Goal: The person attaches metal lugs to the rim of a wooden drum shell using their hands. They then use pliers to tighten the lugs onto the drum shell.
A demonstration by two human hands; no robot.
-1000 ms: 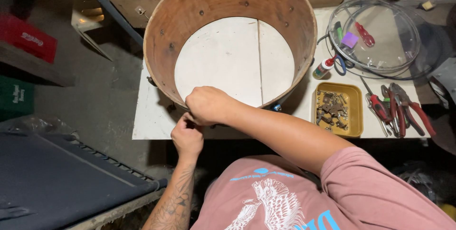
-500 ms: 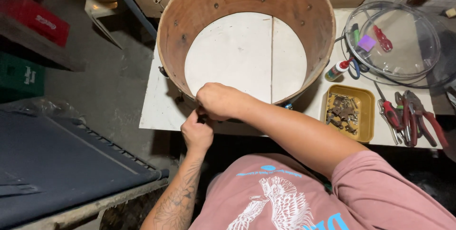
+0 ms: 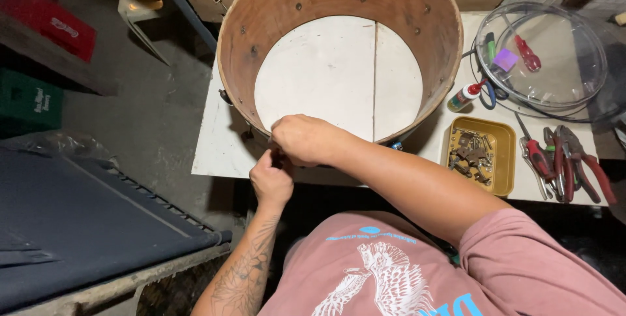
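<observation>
A large round wooden drum shell (image 3: 261, 22) stands open-topped on a white table (image 3: 218, 153). Small bolts dot its inner wall. My right hand (image 3: 303, 138) curls over the shell's near rim, fingers closed on it. My left hand (image 3: 270, 179) is just below, at the shell's outer near side, fingers pinched on a small dark part that I cannot make out. The two hands touch each other.
A yellow tray (image 3: 502, 159) of small metal hardware sits right of the shell, with red-handled pliers (image 3: 574, 169) beside it. A clear round drumhead (image 3: 554, 61) with a red screwdriver lies farther back. A small glue bottle (image 3: 464, 96) lies near. A dark cot (image 3: 85, 225) stands left.
The view has shifted so the shell and table sit further right and higher. Both hands stay at the near rim, working in nearly the same place.
</observation>
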